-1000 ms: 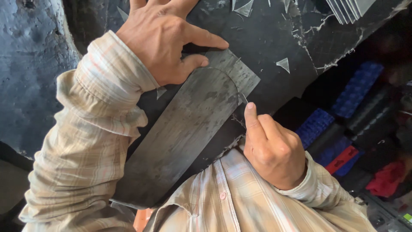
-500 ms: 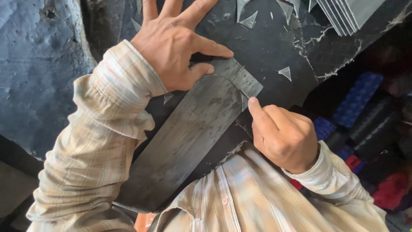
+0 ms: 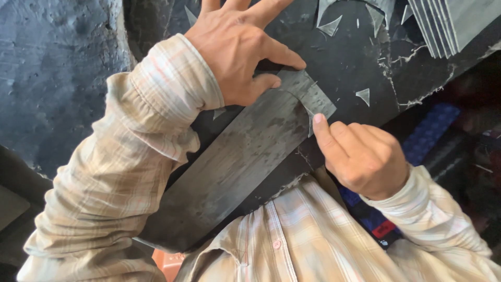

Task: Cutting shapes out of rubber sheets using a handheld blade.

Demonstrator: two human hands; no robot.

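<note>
**Two hands on a grey strip**

Left hand (image 3: 237, 49): spread flat and wide open, palm down, fingers fanned toward the top edge, thumb stretched right and pressing on the far end of the long grey strip (image 3: 235, 162). Gripping nothing; only bearing down. Forearm in a rolled plaid sleeve (image 3: 130, 156), angled from lower left up to the wrist.

Right hand (image 3: 360, 156): curled into a loose fist, forefinger extended and pressed tip-first at the strip's right edge, just below its far corner. Whether a small tool sits inside the fist: cannot tell. Wrist cuffed in the same plaid, coming in from lower right.

Strip itself: lying diagonally between both hands, from the lap at lower left to the thumb at upper right, flat on the dark worktop (image 3: 68, 78). Dull grey, smudged and scuffed, straight-sided, with a curved scored line near the far end.

Farther out: small triangular offcuts (image 3: 364, 95) scattered on the worktop, a stack of grey sheets (image 3: 443, 23) at upper right.
</note>
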